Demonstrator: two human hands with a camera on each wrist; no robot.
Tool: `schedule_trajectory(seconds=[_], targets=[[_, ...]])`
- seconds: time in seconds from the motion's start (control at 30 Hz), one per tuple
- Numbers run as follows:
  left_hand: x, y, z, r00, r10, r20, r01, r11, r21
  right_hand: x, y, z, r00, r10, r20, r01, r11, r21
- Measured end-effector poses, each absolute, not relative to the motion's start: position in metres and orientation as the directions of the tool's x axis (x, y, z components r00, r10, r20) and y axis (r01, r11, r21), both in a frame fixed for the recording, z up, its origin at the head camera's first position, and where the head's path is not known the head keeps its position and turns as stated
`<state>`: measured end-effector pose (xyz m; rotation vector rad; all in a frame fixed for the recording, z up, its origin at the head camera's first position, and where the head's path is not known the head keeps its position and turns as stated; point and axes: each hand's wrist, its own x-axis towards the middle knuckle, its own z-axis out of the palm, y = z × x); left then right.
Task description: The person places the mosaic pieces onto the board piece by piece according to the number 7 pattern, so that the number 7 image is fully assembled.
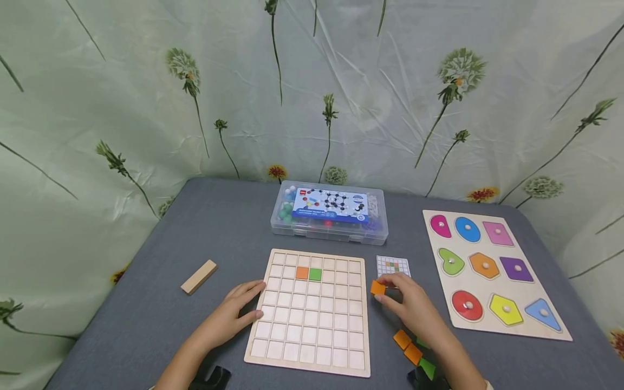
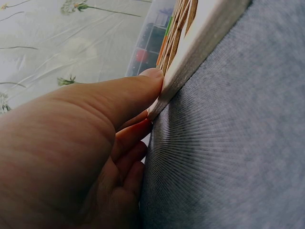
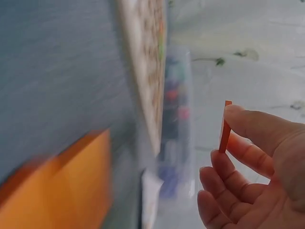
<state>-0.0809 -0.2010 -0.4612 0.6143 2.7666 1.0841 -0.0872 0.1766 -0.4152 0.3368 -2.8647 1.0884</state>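
A wooden grid board (image 1: 307, 325) lies flat on the table, with an orange tile (image 1: 302, 273) and a green tile (image 1: 315, 274) side by side in one of its upper rows. My left hand (image 1: 229, 317) rests against the board's left edge, thumb and forefinger spread apart along it. Right of the board, my right hand (image 1: 414, 306) pinches an orange square tile (image 1: 377, 287) between thumb and fingers. The right wrist view shows that tile (image 3: 225, 129) edge-on, raised off the table. Beneath the right forearm lie loose orange tiles (image 1: 413, 355) and green tiles (image 1: 427, 368), partly hidden.
A small pattern card (image 1: 392, 265) lies just beyond the right hand. Behind the board stands a clear plastic case (image 1: 329, 234) of molecular model parts. A shape puzzle board (image 1: 497, 290) occupies the right side, and a wooden block (image 1: 199, 277) sits at the left.
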Motion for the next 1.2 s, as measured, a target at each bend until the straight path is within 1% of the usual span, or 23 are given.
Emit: schedule_trajectory(seconds=[0.1, 0.17, 0.4, 0.63, 0.73, 0.9, 1.03, 1.2], targets=[[-0.081, -0.201, -0.462, -0.911, 0.410, 0.049, 0.334, 0.660, 0.673, -0.096, 0.162, -0.409, -0.950, -0.243, 0.196, -0.312, 0.694, -0.649], [-0.081, -0.201, -0.462, -0.910, 0.411, 0.052, 0.336, 0.659, 0.673, -0.102, 0.152, -0.406, -0.937, -0.268, 0.222, -0.347, 0.675, -0.651], [-0.080, -0.201, -0.463, -0.911, 0.408, 0.052, 0.333, 0.658, 0.675, -0.123, 0.123, -0.407, -0.923, -0.290, 0.252, -0.379, 0.587, -0.715], [-0.081, -0.201, -0.463, -0.915, 0.401, 0.041, 0.322, 0.667, 0.672, -0.137, 0.109, -0.430, -0.919, -0.297, 0.261, -0.382, 0.495, -0.780], [-0.081, -0.201, -0.463, -0.915, 0.401, 0.046, 0.326, 0.666, 0.671, -0.140, 0.108, -0.439, -0.920, -0.317, 0.229, -0.366, 0.495, -0.788], [-0.081, -0.201, -0.462, -0.915, 0.402, 0.046, 0.328, 0.669, 0.668, -0.142, 0.108, -0.452, -0.922, -0.346, 0.172, -0.348, 0.551, -0.758], [-0.081, -0.201, -0.462, -0.915, 0.402, 0.038, 0.322, 0.668, 0.671, -0.142, 0.106, -0.457, -0.919, -0.349, 0.184, -0.364, 0.572, -0.735], [-0.081, -0.201, -0.461, -0.915, 0.402, 0.037, 0.320, 0.666, 0.673, -0.143, 0.105, -0.458, -0.915, -0.356, 0.188, -0.371, 0.563, -0.739]])
